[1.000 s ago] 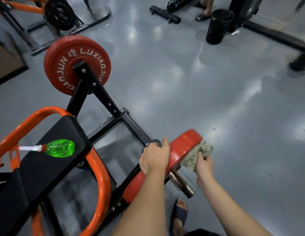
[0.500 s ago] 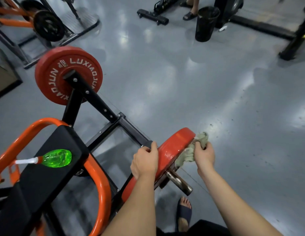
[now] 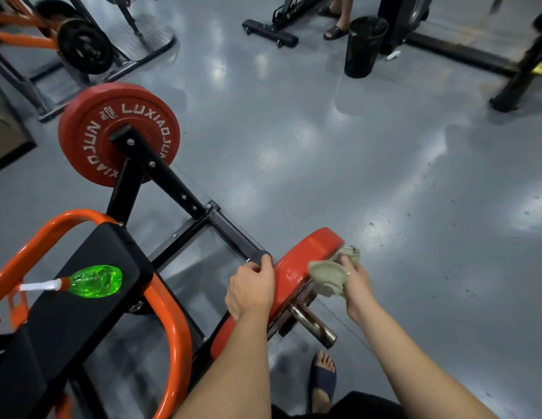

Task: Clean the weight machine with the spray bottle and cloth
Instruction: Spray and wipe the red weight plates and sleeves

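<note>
Cloth (image 3: 327,275), crumpled beige, sits bunched in right hand (image 3: 359,287) against glossy red plate (image 3: 297,267) gripped by left hand (image 3: 251,288).

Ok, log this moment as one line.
left hand: grips near red plate rim | right hand: holds cloth against plate face | spray bottle: lying on black pad

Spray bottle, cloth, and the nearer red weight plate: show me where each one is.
spray bottle (image 3: 96,282), head view, on its green body.
cloth (image 3: 327,275), head view, on the bunched middle fold.
nearer red weight plate (image 3: 312,243), head view, on its upper rim.
</note>
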`<action>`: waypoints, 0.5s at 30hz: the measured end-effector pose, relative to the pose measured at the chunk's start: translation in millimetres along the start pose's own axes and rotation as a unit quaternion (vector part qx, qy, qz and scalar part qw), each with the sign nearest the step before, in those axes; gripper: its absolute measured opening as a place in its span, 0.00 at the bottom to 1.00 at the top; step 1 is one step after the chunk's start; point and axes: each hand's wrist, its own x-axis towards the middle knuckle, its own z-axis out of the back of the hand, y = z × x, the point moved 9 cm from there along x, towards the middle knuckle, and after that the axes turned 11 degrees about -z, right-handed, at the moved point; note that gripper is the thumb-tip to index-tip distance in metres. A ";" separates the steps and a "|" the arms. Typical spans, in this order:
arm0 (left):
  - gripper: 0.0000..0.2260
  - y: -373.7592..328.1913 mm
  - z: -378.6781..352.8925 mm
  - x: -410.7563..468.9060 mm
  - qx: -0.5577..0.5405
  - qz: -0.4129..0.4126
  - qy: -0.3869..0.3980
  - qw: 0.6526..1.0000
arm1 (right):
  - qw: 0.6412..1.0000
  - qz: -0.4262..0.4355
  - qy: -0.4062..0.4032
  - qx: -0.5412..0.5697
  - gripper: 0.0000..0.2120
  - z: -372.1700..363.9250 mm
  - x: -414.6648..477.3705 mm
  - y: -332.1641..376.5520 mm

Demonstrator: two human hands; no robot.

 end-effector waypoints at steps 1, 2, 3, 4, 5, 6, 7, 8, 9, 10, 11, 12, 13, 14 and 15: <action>0.20 0.8 0.5 0.0 -0.001 -0.002 -0.001 1.000 | 1.000 0.013 -0.008 -0.013 0.09 -0.6 2.7 0.7; 0.20 -0.2 0.8 -1.0 -0.005 -0.003 -0.002 1.000 | 0.999 0.015 -0.018 -0.036 0.10 -1.2 4.1 -3.8; 0.20 0.1 1.4 -1.5 -0.007 -0.002 -0.005 1.000 | 0.998 0.008 -0.017 -0.062 0.12 -4.3 5.1 -14.5; 0.20 0.3 2.0 -2.2 -0.009 -0.002 -0.006 1.000 | 0.996 -0.008 -0.008 -0.085 0.13 -7.9 8.2 -30.4; 0.21 0.2 3.1 -1.7 -0.010 -0.002 -0.008 1.000 | 0.994 -0.026 0.012 -0.109 0.13 -15.9 6.8 -44.5; 0.21 0.3 3.4 -1.6 -0.012 -0.003 -0.008 1.000 | 0.989 -0.044 0.043 -0.131 0.12 -23.3 -0.2 -56.3; 0.21 0.6 3.4 -1.5 -0.013 -0.003 -0.008 1.000 | 0.984 -0.065 0.071 -0.151 0.11 -28.7 -9.0 -66.3; 0.21 1.0 3.7 -1.6 -0.014 -0.003 -0.008 1.000 | 0.978 -0.086 0.088 -0.166 0.09 -30.7 -16.3 -74.5; 0.21 2.6 3.6 -1.6 -0.017 -0.002 -0.009 1.000 | 0.976 -0.103 0.093 -0.168 0.07 -31.0 -23.7 -78.1; 0.21 4.5 3.5 -1.3 -0.020 -0.002 -0.009 1.000 | 0.978 -0.104 0.088 -0.155 0.07 -28.6 -27.7 -74.2; 0.21 6.5 2.6 -1.0 -0.022 -0.004 -0.008 1.000 | 0.986 -0.089 0.072 -0.121 0.08 -23.5 -25.1 -64.5; 0.21 7.9 2.2 -1.0 -0.024 -0.005 -0.007 1.000 | 0.994 -0.066 0.045 -0.068 0.10 -15.7 -17.6 -50.6; 0.21 9.2 2.5 -1.4 -0.025 -0.005 -0.007 1.000 | 0.999 -0.042 0.021 -0.003 0.11 -9.0 -11.7 -32.9; 0.21 10.5 2.5 -1.8 -0.026 -0.005 -0.008 1.000 | 0.998 -0.016 0.006 0.057 0.10 -3.3 -7.9 -14.3; 0.20 11.7 2.4 -2.0 -0.027 -0.004 -0.008 1.000 | 0.997 0.012 -0.010 0.080 0.09 1.9 -4.3 1.1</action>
